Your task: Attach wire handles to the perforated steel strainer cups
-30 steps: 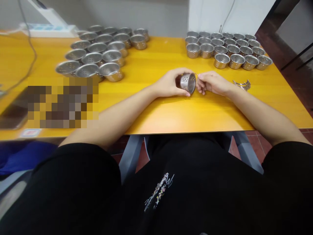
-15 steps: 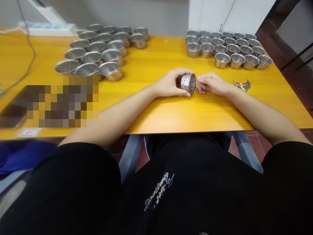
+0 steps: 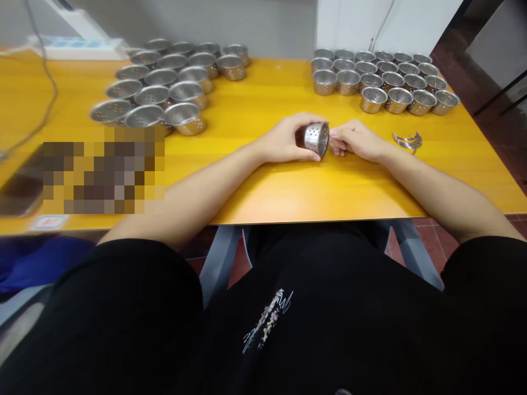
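My left hand (image 3: 286, 138) is wrapped round a small perforated steel cup (image 3: 316, 138), which lies on its side in the grip with its mouth towards the right. At the rim of that cup, my right hand (image 3: 356, 141) is closed in a pinch, thumb and forefinger together. What the pinch holds looks like a thin wire, mostly hidden by the fingers. Just right of my right hand, several curved metal wires (image 3: 407, 142) lie in a small bunch on the yellow table (image 3: 313, 192).
Rows of steel cups (image 3: 397, 101) stand at the back right, and another group of cups (image 3: 152, 96) fills the back left. A white power strip (image 3: 78, 48) with a cable lies beyond. A dark flat device (image 3: 22, 186) and a blurred-out patch are at the left.
My right fingertips have come slightly closer to the cup's rim, and the thin wire between them shows less. The left hand keeps its hold, and the view has shifted a little.
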`<action>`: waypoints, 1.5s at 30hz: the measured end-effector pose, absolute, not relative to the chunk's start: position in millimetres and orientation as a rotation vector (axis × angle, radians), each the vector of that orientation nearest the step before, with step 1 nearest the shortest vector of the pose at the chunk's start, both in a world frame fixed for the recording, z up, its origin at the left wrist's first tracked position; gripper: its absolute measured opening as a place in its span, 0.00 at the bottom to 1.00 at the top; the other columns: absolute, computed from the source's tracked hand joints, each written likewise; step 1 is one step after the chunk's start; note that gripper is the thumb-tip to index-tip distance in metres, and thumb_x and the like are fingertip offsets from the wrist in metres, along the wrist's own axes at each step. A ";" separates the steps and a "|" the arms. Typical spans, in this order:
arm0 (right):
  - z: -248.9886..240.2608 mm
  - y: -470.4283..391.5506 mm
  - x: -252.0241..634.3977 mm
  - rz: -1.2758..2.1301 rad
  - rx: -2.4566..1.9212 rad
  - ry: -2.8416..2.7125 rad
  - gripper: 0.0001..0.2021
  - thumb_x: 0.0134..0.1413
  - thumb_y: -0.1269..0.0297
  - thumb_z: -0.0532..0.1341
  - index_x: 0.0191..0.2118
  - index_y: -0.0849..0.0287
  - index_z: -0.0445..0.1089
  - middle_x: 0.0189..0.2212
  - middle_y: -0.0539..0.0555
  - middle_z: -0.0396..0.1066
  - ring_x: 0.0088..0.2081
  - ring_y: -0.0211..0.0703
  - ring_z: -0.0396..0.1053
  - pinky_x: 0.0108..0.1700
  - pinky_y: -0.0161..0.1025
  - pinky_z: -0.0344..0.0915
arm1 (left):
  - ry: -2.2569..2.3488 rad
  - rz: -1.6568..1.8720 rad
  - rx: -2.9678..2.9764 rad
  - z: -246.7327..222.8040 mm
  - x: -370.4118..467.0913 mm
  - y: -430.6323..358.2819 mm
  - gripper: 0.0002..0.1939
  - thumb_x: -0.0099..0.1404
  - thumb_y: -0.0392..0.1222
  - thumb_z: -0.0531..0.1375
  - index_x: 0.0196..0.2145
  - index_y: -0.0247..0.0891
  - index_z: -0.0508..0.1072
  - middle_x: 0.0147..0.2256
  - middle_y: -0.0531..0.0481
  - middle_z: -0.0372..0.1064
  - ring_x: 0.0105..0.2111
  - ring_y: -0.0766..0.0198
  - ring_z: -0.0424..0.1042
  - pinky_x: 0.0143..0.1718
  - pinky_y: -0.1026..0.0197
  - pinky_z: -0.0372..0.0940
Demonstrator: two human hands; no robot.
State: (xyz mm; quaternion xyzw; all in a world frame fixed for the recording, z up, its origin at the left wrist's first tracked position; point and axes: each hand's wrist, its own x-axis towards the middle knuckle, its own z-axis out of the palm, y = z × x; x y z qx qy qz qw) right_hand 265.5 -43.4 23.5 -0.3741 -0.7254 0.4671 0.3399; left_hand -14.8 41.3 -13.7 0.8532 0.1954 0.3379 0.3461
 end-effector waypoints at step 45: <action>36.9 -51.6 254.3 1.281 -1.188 -1.976 0.30 0.89 0.54 0.68 0.26 0.55 0.73 0.18 0.53 0.75 0.17 0.37 0.72 0.22 0.30 0.73 | 0.423 0.894 2.366 -10.3 -15.0 40.1 0.69 0.52 0.94 0.85 0.75 0.42 0.88 0.71 0.27 0.88 0.71 0.26 0.87 0.81 0.30 0.77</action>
